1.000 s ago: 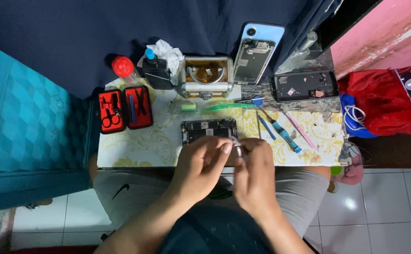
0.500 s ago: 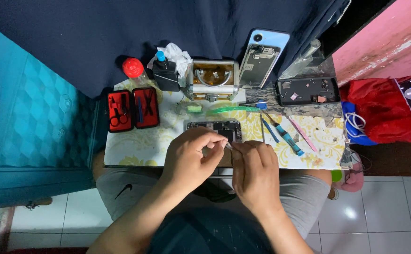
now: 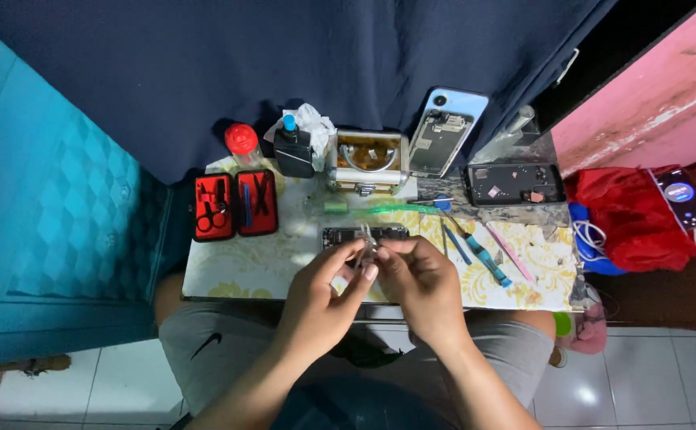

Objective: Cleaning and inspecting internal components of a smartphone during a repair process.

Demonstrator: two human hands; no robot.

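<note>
hands (image 3: 372,291) higher, on tweezers (image 3: 366,245)

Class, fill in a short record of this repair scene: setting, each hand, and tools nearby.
Setting: small table with patterned cover
Left hand: fingers pinch metal tweezers
Right hand: meets the left at the tweezers
Beneath hands: opened phone
Left of it: red tool case, open
Right of it: pry tools

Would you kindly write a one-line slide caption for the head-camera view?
Both hands, left hand and right hand, pinch small metal tweezers above an opened phone on a cluttered small table.
</note>
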